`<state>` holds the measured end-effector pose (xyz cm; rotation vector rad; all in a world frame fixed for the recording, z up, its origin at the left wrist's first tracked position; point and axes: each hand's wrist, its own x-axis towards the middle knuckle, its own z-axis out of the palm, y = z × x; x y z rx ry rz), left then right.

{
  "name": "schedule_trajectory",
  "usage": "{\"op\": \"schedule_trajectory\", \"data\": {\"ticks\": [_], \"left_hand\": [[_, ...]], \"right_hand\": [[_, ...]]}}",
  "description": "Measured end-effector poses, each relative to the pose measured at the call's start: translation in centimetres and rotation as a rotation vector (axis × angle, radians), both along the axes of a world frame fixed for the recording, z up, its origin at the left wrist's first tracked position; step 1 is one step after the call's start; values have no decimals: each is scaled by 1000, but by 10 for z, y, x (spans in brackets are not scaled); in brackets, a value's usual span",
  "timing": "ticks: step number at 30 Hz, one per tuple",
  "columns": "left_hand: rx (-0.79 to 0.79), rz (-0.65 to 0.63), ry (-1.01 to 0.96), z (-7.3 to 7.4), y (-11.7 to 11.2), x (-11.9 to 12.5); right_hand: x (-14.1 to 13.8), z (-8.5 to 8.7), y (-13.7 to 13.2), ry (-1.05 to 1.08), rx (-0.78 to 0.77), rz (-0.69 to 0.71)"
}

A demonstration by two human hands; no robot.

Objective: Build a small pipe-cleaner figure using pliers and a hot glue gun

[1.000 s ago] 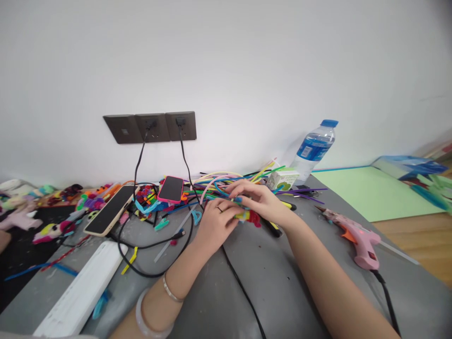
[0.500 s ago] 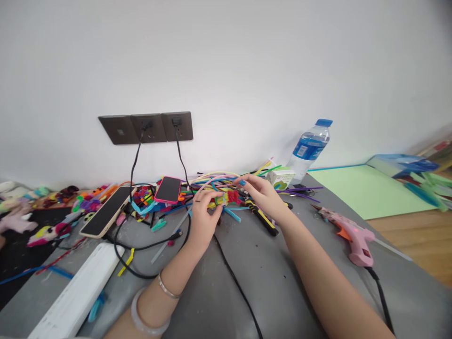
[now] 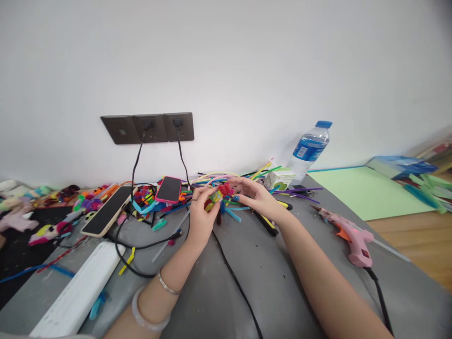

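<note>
My left hand [image 3: 201,214] and my right hand [image 3: 256,197] meet above the grey table [image 3: 268,278], both pinching a small fuzzy craft piece [image 3: 219,194] in red, yellow and green. The left fingers grip its yellow-green end, the right fingertips close on its red end. It is lifted slightly off the table. Right behind it lies a pile of coloured pipe cleaners [image 3: 226,181]. A black and yellow tool [image 3: 266,225] lies under my right wrist.
A pink glue gun [image 3: 351,238] lies at the right, cable trailing forward. A water bottle [image 3: 309,149] and small green carton [image 3: 281,179] stand by the wall. Two phones [image 3: 168,189] [image 3: 106,211] charge from wall sockets [image 3: 148,128]. A white box [image 3: 79,292] and plush toys [image 3: 45,233] lie left.
Both hands have lifted the craft piece off the table and drawn it up towards the pipe cleaner pile. The black and yellow tool under the right hand is now uncovered.
</note>
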<state>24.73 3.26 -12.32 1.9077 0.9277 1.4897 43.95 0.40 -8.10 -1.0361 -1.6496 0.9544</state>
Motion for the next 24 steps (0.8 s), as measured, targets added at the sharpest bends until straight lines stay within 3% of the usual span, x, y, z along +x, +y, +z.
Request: {"op": "schedule_trajectory", "data": {"ticks": [6,13,24], "left_hand": [[31,-13,-4,-1,-1,2],[-106,-86,-37,-4,-6,4],[-40,-144,-5,-3,-6,4]], "right_hand": [[0,0,1,38,21,19],[3,-4,2,26,17,28],[4,-1,1,56,31,54]]}}
